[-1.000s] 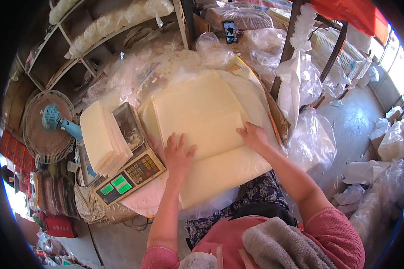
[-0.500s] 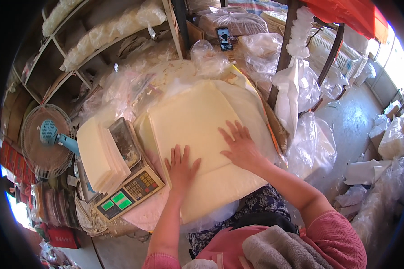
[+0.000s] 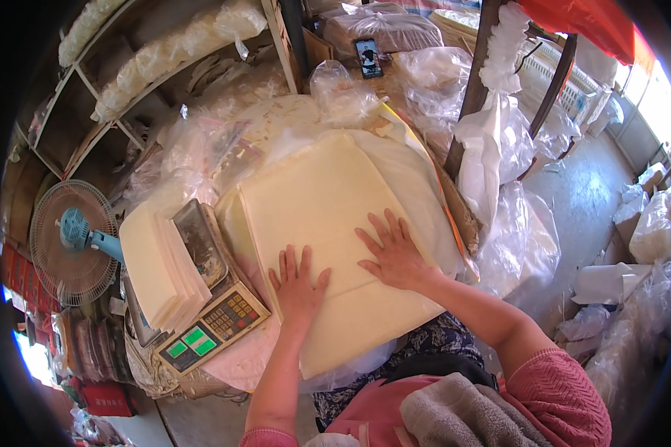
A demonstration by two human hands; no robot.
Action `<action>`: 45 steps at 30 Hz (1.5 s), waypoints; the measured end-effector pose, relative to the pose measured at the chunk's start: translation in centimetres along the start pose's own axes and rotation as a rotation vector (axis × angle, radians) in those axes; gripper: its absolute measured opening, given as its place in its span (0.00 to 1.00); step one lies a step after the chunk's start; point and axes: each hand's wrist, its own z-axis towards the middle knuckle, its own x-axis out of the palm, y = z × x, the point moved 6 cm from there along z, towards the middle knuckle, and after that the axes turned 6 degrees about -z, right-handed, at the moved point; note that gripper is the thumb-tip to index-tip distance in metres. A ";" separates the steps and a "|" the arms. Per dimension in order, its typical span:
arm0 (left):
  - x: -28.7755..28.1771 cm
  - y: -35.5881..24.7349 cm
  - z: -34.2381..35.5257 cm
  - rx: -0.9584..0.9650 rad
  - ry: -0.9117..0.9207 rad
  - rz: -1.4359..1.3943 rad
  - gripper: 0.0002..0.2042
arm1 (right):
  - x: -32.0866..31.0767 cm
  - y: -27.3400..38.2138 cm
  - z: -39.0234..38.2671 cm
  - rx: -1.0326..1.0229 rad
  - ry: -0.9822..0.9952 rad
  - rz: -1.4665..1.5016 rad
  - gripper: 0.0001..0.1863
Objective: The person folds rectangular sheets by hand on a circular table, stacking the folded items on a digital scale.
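Fingers of both hands lie spread wide and flat, gripping nothing, palms down on the cream stack of sheets [image 3: 328, 216]. The left hand [image 3: 297, 287] presses near the stack's near-left edge, fingers pointing away from the person; the right hand [image 3: 395, 253] rests just beside it, slightly farther up the stack, fingers splayed toward the left. Left of the left fingers stands a scale [image 3: 212, 328] with a keypad and green display, touching the stack's edge, and on its pan side leans a smaller pile [image 3: 160, 272] of the same sheets. Farther left is a fan [image 3: 71, 238]. Ahead of the fingers the stack runs clear to its far edge, where crumpled bags [image 3: 343, 97] and a phone [image 3: 368, 56] lie. Right of the right fingers the stack ends just beside a wooden edge, then hanging plastic [image 3: 488, 149] and a bare floor [image 3: 589, 194], with more bags well apart. The table is crowded on the left; open room lies only on the stack itself.
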 end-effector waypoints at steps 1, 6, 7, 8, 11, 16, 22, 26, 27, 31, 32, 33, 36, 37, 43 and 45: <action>0.0 0.0 -0.1 0.005 -0.013 0.007 0.33 | -0.1 0.1 0.0 -0.003 -0.013 -0.004 0.35; -0.2 -0.3 -0.1 0.024 -0.035 -0.003 0.33 | 0.2 0.0 -0.4 0.008 -0.087 -0.013 0.35; -0.2 -0.3 -0.1 0.033 -0.042 -0.009 0.33 | 0.1 -0.1 -0.5 0.012 -0.143 -0.009 0.34; -0.2 -0.3 -0.1 0.037 -0.045 -0.006 0.33 | 0.3 -0.4 -0.5 0.015 -0.148 -0.009 0.34; -0.7 -0.4 -0.1 0.042 -0.055 -0.015 0.34 | -0.9 -0.9 0.0 0.015 -0.110 0.133 0.33; -1.6 -0.5 -0.3 0.017 0.000 0.063 0.35 | -5.7 -1.8 -3.1 0.248 -0.171 0.505 0.28; -3.0 -1.7 -1.6 0.010 0.017 0.102 0.35 | -4.0 -1.4 -7.2 0.444 0.041 0.762 0.18; -3.8 -1.9 -2.4 0.002 0.009 0.094 0.33 | -4.1 0.1 -7.8 0.494 0.208 0.930 0.17; -3.9 -1.9 -2.5 -0.008 0.019 0.076 0.32 | -4.0 0.4 -7.8 0.505 0.253 0.937 0.17; -3.9 -1.8 -3.4 0.018 -0.008 0.123 0.31 | -3.7 1.4 -7.6 0.509 0.359 0.972 0.18; -3.9 -1.8 -3.7 0.016 -0.009 0.124 0.31 | -3.2 1.7 -7.7 0.537 0.387 1.024 0.17; -3.6 -1.8 -4.1 0.006 0.036 0.037 0.29 | -2.7 1.9 -7.9 0.568 0.413 1.076 0.18; -2.9 -1.8 -5.1 -0.070 0.228 -0.229 0.28 | -1.0 2.6 -7.6 0.631 0.264 1.339 0.19; -2.5 -2.1 -5.7 -0.129 0.378 -0.411 0.29 | 0.7 2.9 -7.6 0.630 0.264 1.335 0.19; -6.2 -1.1 -9.1 -0.283 0.058 -1.577 0.38 | -2.2 8.9 -3.9 0.389 0.316 1.601 0.26; -11.0 0.2 -9.0 -0.233 -0.137 -1.660 0.43 | -6.3 9.9 -2.9 0.304 0.239 1.641 0.30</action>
